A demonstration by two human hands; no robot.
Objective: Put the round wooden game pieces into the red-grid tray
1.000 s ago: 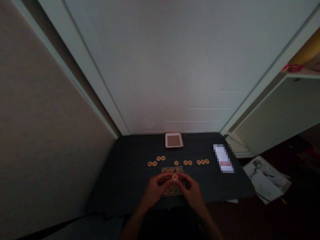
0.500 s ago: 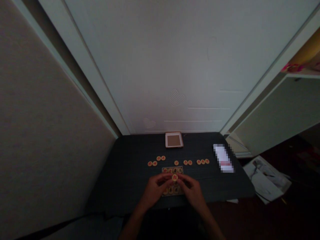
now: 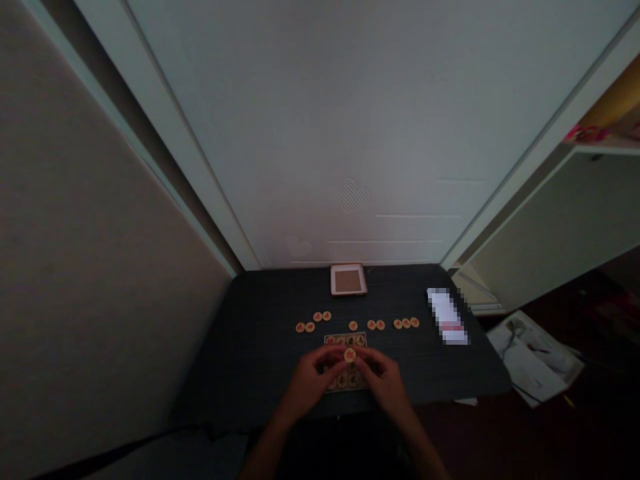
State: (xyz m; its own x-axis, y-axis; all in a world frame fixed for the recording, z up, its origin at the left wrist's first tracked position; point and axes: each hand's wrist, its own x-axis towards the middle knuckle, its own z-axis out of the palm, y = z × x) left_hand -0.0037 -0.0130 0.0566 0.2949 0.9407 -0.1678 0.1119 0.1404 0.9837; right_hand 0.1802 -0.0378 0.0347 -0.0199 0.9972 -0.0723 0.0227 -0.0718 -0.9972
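Between my two hands is a round Chinese chess piece point(image 3: 349, 355) with a red character facing up. My left hand point(image 3: 314, 375) pinches it from the left, and my right hand point(image 3: 383, 377) pinches it from the right. Under the hands lies a shallow box point(image 3: 367, 335) filled with rows of chess pieces; its middle is hidden by my fingers. Beyond it, loose red-marked pieces lie on the dark table: two pairs point(image 3: 305, 327) on the left, a single piece point(image 3: 353, 326), a pair point(image 3: 376, 325) and a row of three point(image 3: 406, 323) on the right.
An open box lid point(image 3: 349, 294) lies at the table's back edge by the white door point(image 3: 300, 133). A blurred-out bright phone-like object point(image 3: 447, 317) lies at the right of the dark table point(image 3: 240, 347). Beside the table, a white box point(image 3: 537, 360) sits low.
Almost nothing differs. Both hands stay in place around the same chess piece, whose face has tilted or turned very slightly.
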